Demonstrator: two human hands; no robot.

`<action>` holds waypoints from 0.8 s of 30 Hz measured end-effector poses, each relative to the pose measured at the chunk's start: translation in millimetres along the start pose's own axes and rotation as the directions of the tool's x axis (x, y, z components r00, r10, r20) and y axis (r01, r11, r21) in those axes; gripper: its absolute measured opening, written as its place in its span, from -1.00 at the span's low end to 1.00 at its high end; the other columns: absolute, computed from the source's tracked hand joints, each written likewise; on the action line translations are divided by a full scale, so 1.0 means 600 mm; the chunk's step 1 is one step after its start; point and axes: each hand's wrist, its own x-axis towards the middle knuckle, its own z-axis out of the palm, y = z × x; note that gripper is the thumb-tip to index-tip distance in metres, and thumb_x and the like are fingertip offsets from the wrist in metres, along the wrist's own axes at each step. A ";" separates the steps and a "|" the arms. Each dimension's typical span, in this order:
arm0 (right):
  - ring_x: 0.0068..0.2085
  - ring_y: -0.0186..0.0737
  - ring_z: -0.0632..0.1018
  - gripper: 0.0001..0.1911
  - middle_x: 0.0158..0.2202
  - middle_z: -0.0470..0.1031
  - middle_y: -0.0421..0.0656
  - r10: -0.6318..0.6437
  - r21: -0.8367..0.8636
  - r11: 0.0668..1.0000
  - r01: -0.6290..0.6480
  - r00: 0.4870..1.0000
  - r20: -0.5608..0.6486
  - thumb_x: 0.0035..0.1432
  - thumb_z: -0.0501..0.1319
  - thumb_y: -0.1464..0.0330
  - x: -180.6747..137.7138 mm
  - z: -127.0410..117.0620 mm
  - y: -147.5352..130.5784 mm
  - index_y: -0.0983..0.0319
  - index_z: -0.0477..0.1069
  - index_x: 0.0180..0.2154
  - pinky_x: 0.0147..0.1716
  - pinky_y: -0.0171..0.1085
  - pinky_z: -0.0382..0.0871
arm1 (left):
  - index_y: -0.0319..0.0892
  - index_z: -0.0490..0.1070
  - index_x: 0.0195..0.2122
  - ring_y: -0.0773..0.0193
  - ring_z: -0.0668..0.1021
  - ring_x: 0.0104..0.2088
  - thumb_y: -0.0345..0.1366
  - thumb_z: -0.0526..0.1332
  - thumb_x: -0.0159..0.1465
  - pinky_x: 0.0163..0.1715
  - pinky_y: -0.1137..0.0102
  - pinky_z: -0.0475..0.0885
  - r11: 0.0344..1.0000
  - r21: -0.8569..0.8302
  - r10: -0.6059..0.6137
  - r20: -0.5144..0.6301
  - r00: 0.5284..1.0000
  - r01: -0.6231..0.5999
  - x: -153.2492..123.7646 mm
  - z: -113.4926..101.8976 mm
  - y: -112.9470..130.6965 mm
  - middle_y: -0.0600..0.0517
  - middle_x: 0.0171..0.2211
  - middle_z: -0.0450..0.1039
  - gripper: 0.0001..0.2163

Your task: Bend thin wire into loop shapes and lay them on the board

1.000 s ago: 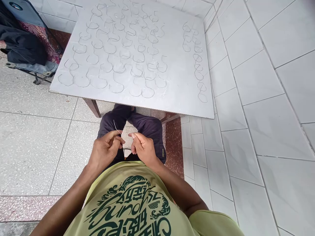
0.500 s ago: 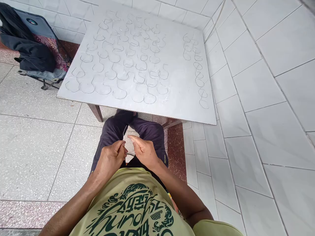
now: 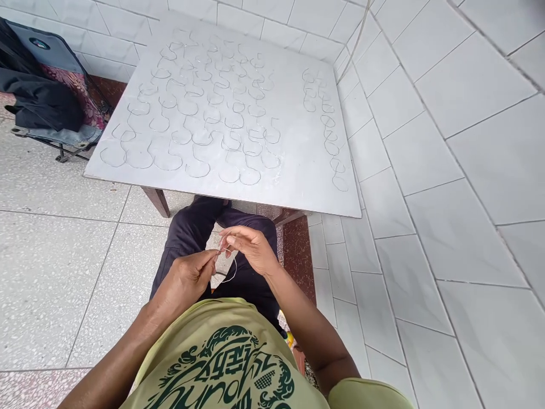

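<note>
**Remote:** What have you got on the head camera feed?

**Me:** I see two bare hands close together at about 6 o'clock, low in my view. The left hand [image 3: 190,276] pinches a thin wire [image 3: 235,268] between thumb and forefinger, and the right hand [image 3: 251,248] reaches in from the other side. The two sets of fingers nearly meet at the wire.

**Remote:** Is the right hand gripping it?

**Me:** Its fingertips [image 3: 225,234] are at the wire, but I can't tell from here if they're clamped on it.

**Remote:** Which way does the wire run?

**Me:** It has no straight long axis. It's bent into a small curl, and from the fingertips the free part drops toward 5 o'clock, then curves back toward 7. It sits in the gap between the hands, above the dark trousers [image 3: 187,244].

**Remote:** What's around the hands?

**Me:** At 12 o'clock is a white-topped desk [image 3: 298,187], with rows of bent wire pieces [image 3: 200,130] laid flat on it, mostly hook and S shapes. A narrower column of them [image 3: 327,130] runs along its far right side, at about 1 o'clock. Around 10 o'clock, a dark jacket [image 3: 42,96] is draped over a folding chair [image 3: 63,136], beside the tiled floor [image 3: 46,284]. At the bottom of the view is my wearer's green T-shirt [image 3: 221,363].
</note>
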 end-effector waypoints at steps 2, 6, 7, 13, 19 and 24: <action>-0.29 -0.25 0.62 -0.68 -0.29 0.62 -0.15 -0.025 0.060 0.998 0.024 1.000 0.004 0.19 0.44 0.15 0.002 0.002 0.008 0.22 0.56 -0.14 -0.28 -0.26 0.53 | -0.10 0.56 -0.15 0.35 0.50 -0.50 -0.26 0.10 0.48 -0.39 0.46 0.40 1.000 -0.030 0.001 0.035 0.999 0.000 0.002 -0.002 0.003 0.12 -0.45 0.52 -0.78; -0.33 -0.29 0.60 -0.74 -0.33 0.62 -0.18 -0.092 0.070 0.993 0.092 0.996 0.000 0.16 0.47 0.21 0.000 0.003 0.009 0.23 0.53 -0.24 -0.23 -0.25 0.52 | -0.12 0.51 -0.28 0.39 0.50 -0.54 -0.25 0.10 0.48 -0.45 0.48 0.37 0.991 -0.121 -0.041 0.091 0.995 0.052 0.003 -0.004 0.012 0.15 -0.49 0.51 -0.76; -0.33 -0.29 0.60 -0.73 -0.33 0.62 -0.18 -0.097 0.051 0.994 0.098 0.995 -0.006 0.16 0.48 0.20 0.000 0.003 0.007 0.23 0.53 -0.25 -0.22 -0.25 0.53 | -0.13 0.49 -0.31 0.40 0.49 -0.54 -0.25 0.10 0.48 -0.46 0.49 0.36 0.991 -0.122 -0.045 0.095 0.994 0.056 0.004 -0.005 0.015 0.15 -0.50 0.50 -0.75; -0.32 -0.31 0.59 -0.72 -0.33 0.61 -0.18 -0.164 -0.210 0.968 0.138 0.980 -0.109 0.14 0.48 0.18 -0.001 0.007 0.006 0.22 0.55 -0.27 -0.27 -0.31 0.49 | -0.16 0.44 -0.39 0.45 0.43 -0.58 -0.37 0.09 0.45 -0.50 0.49 0.27 0.999 0.033 -0.014 0.048 0.999 0.013 0.007 -0.005 0.031 0.19 -0.56 0.40 -0.75; -0.37 -0.28 0.62 -0.71 -0.37 0.64 -0.16 -0.154 -0.139 0.981 0.138 0.982 -0.112 0.15 0.46 0.14 0.000 0.008 0.009 0.24 0.60 -0.27 -0.29 -0.27 0.54 | -0.18 0.50 -0.31 0.45 0.42 -0.58 -0.41 0.09 0.42 -0.49 0.47 0.26 0.989 0.149 0.019 -0.017 1.000 -0.017 0.004 0.002 0.033 0.18 -0.56 0.41 -0.78; -0.33 -0.21 0.66 -0.70 -0.32 0.68 -0.08 -0.153 -0.054 0.987 0.151 0.988 -0.021 0.30 0.35 0.14 -0.001 -0.002 -0.002 0.26 0.67 -0.23 -0.29 -0.22 0.57 | -0.18 0.51 -0.31 0.44 0.40 -0.59 -0.40 0.08 0.42 -0.50 0.48 0.26 0.989 0.145 0.021 -0.006 1.000 -0.020 0.004 -0.004 0.038 0.18 -0.58 0.41 -0.77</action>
